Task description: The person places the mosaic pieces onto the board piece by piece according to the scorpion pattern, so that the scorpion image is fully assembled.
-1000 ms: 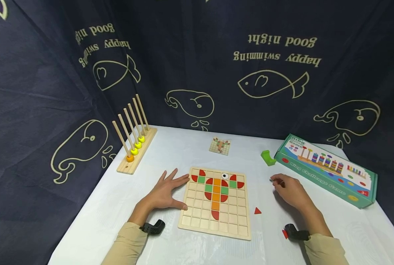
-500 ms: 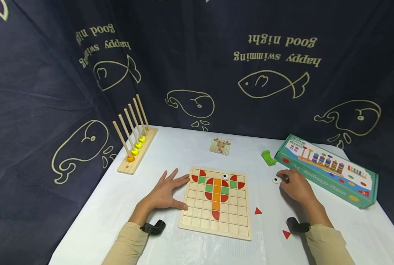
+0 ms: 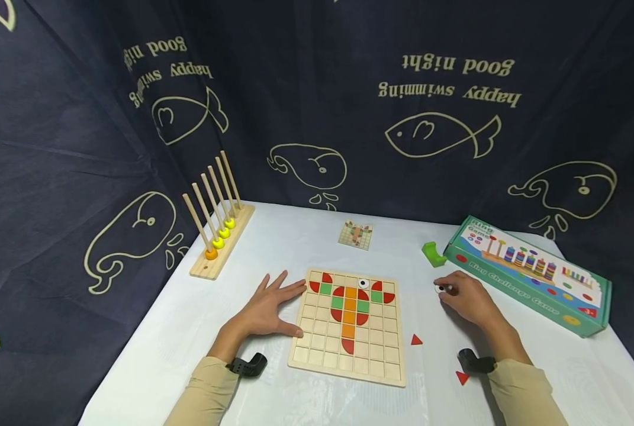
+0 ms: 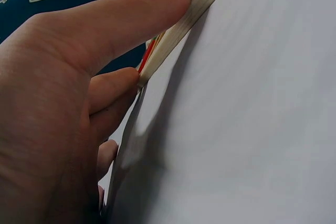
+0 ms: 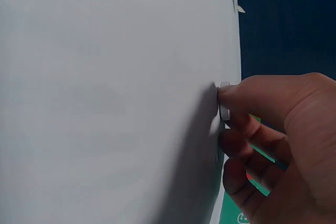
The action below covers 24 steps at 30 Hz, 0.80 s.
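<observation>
A square wooden grid board point(image 3: 372, 358) lies on the white table, bearing red, green and orange pieces and a white eye disc point(image 3: 363, 283). My left hand point(image 3: 266, 310) has its fingers spread, with forefinger and thumb touching the board's left edge; the left wrist view shows the thumb point(image 4: 131, 19) along the wooden side. To the board's right, my right hand point(image 3: 468, 299) pinches a second eye disc point(image 3: 438, 289) between thumb and fingers. In the right wrist view this disc point(image 5: 225, 111) appears edge-on, close to the table, partly hidden by the thumb.
Two red triangles point(image 3: 416, 339) point(image 3: 462, 377) lie right of the board. Behind are a small pattern card point(image 3: 356, 235), a green curved block point(image 3: 433, 254) and a ring game box point(image 3: 530, 275). A pegged wooden stand point(image 3: 222, 242) is at the left.
Half a second ago the eye disc lay uncovered beside the right fingers; now that hand has shifted slightly left and pinches it. The left hand stays at the board's edge.
</observation>
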Motion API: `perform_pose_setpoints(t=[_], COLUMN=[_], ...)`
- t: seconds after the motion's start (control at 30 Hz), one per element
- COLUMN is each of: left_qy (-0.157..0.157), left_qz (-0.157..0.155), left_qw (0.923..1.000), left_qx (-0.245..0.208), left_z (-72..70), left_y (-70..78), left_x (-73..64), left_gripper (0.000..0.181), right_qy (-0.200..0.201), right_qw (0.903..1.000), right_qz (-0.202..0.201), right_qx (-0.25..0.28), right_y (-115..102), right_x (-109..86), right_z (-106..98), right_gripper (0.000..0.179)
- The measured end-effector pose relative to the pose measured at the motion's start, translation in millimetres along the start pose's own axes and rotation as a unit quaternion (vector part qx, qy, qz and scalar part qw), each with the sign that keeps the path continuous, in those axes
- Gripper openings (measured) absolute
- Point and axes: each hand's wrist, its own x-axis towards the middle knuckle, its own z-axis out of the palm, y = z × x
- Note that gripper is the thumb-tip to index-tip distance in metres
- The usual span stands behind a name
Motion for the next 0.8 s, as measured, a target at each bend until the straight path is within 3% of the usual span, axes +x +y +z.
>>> perform_pose_setpoints(t=[0.43,0.8], left_qy=[0.002,-0.002], left_qz=[0.0,-0.007], left_qw=[1.0,1.0], left_qx=[-0.001,0.006], left_z=[0.4,1.3], left_y=[0.0,0.1], left_x=[-0.3,0.1], left_gripper=[0.106,0.107], right_qy=[0.004,0.003], right_qw=[1.0,0.9992], right_qz=[-0.003,-0.034], right_qx=[-0.008,0.018], right_y=[-7,-45], right_x=[3.9,22.0], right_z=[5,17], right_gripper=[0.027,0.026])
